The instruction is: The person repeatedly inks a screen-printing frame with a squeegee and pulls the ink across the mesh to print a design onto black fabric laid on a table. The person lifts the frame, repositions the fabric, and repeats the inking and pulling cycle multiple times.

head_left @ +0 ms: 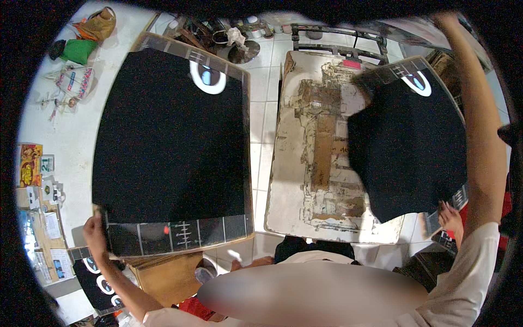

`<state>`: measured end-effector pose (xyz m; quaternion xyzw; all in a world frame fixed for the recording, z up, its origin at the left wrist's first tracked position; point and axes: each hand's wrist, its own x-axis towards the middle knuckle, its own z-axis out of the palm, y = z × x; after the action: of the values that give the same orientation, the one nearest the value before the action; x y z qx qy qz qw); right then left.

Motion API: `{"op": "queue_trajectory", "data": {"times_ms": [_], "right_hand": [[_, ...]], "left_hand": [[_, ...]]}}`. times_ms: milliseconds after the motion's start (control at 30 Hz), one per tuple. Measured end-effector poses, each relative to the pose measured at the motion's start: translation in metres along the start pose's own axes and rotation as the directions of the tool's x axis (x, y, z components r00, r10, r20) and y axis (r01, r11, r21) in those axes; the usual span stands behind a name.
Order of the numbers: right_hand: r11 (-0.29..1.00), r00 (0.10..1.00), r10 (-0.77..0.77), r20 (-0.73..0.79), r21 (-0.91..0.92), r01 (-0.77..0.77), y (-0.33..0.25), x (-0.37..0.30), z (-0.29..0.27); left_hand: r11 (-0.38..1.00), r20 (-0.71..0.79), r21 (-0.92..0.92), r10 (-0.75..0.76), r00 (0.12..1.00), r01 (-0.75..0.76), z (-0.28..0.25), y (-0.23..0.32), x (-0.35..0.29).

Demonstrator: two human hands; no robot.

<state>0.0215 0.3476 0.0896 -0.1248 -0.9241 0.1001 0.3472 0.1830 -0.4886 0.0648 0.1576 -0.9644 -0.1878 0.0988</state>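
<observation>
Between my two boards a worn worktop [321, 163] stands bare, with tiled floor [264, 109] beyond it. My left hand [93, 231] grips the near left corner of the black board [169, 141], which lies flat, its long axis running away from me. My right arm is stretched up high; that hand [444, 19] is at the frame's edge, so I cannot tell its grip, beside the tilted second board [408, 147].

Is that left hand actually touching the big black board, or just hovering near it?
Touching. The head view shows the left hand wrapped around the lower left corner of the black board, its fingers overlapping the board's edge with no gap visible.
</observation>
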Motion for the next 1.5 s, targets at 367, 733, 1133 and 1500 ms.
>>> {"op": "queue_trajectory", "data": {"times_ms": [367,733,1133,1500], "right_hand": [[0.999,0.999,-0.004,-0.034,-0.037,0.002,0.008,-0.03,0.003],[0.995,0.998,0.057,0.013,-0.078,-0.056,-0.009,-0.054,-0.007],[0.999,0.997,-0.042,-0.058,-0.016,0.041,-0.018,-0.018,-0.003],[0.999,0.999,-0.026,0.021,-0.023,0.027,-0.031,0.034,-0.018]], "left_hand": [[0.902,0.061,-0.419,-0.086,0.994,0.104,0.149,-0.067,-0.157],[0.852,0.55,-0.461,0.056,0.833,0.247,0.417,0.026,-0.268],[0.977,0.681,-0.187,0.206,0.703,-0.105,0.386,0.074,-0.248],[0.991,0.758,-0.119,0.132,0.639,-0.063,0.383,0.08,-0.229]]}}
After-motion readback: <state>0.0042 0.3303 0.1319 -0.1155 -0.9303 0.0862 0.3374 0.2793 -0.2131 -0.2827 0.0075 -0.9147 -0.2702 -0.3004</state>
